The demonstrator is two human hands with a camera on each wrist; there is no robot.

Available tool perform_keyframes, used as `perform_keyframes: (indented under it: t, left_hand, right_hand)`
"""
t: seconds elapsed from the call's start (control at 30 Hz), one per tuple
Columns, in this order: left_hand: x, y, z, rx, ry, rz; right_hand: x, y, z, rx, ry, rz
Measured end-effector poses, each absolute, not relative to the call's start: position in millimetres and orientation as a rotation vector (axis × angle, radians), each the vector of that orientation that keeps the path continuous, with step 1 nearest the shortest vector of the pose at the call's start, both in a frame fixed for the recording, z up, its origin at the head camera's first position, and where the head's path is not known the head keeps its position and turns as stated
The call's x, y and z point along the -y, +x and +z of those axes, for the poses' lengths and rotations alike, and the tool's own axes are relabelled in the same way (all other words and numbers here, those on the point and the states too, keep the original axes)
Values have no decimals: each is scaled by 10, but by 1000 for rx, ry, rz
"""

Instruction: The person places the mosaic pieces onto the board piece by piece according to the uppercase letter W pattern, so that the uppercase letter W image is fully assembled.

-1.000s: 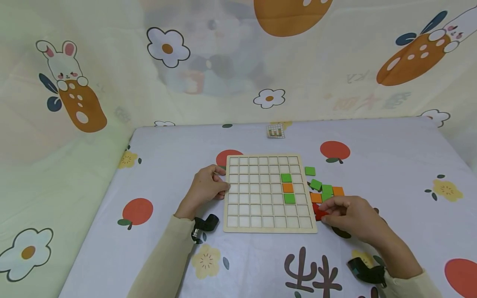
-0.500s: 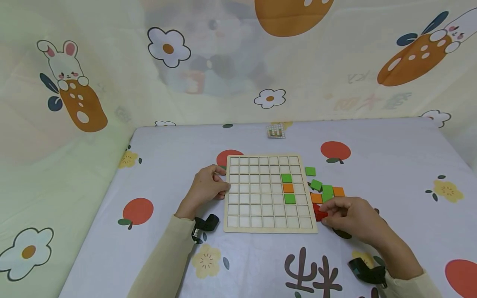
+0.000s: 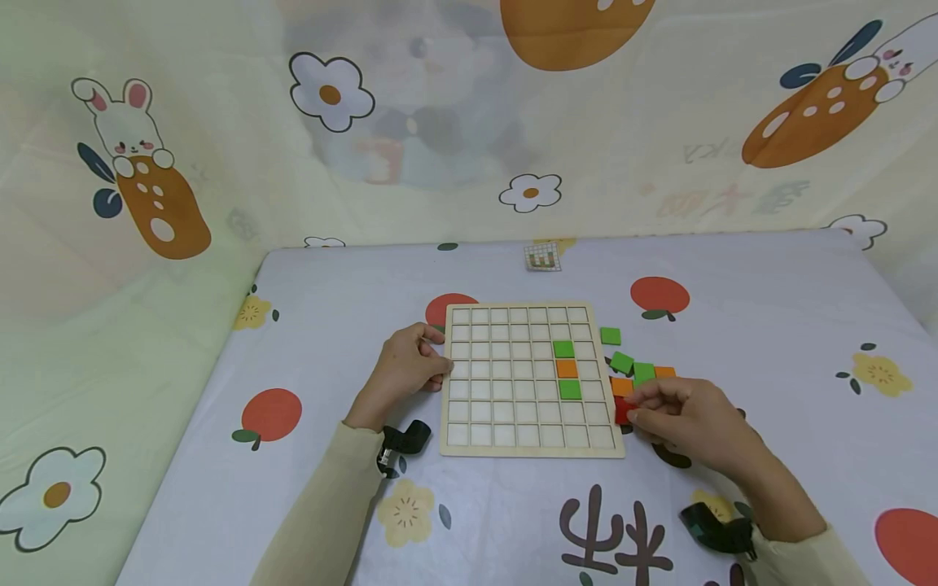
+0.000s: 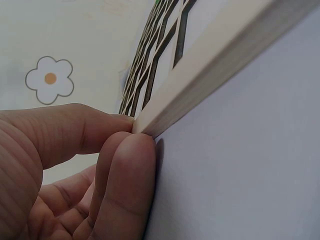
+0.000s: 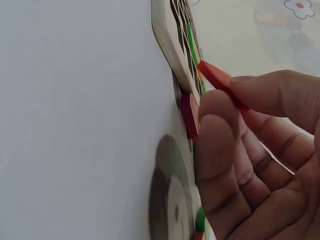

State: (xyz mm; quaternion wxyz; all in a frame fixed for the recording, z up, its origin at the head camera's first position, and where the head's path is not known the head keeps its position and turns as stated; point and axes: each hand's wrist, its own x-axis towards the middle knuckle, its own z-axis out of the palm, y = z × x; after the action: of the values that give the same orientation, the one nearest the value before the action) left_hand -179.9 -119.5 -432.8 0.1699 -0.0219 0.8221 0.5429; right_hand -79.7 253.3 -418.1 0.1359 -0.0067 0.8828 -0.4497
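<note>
A pale wooden grid board lies flat on the table; a green tile, an orange tile and another green tile sit in one of its columns. My left hand grips the board's left edge between thumb and fingers, as the left wrist view shows up close. Beside the right edge, my right hand pinches a red tile between thumb and fingertips, raised off the table and tilted. Below it a second red tile lies against the board's edge.
Right of the board lie loose tiles: a lone green one, more green ones and orange ones. Farther back is a small pattern card. A printed cloth covers the table, and a fabric wall closes the far side.
My right hand has risen slightly with one red tile in its fingertips, uncovering more of the red tile on the table. The left hand and board have stayed put.
</note>
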Motion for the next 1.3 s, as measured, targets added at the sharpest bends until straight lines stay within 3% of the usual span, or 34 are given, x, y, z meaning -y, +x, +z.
perform_keyframes:
  t: [1.3]
  left_hand:
    - [1201,-1814,-4344,-2370,-60,1515]
  right_hand:
    - [-2036,-1068,-4138,-2374,-54,-1342]
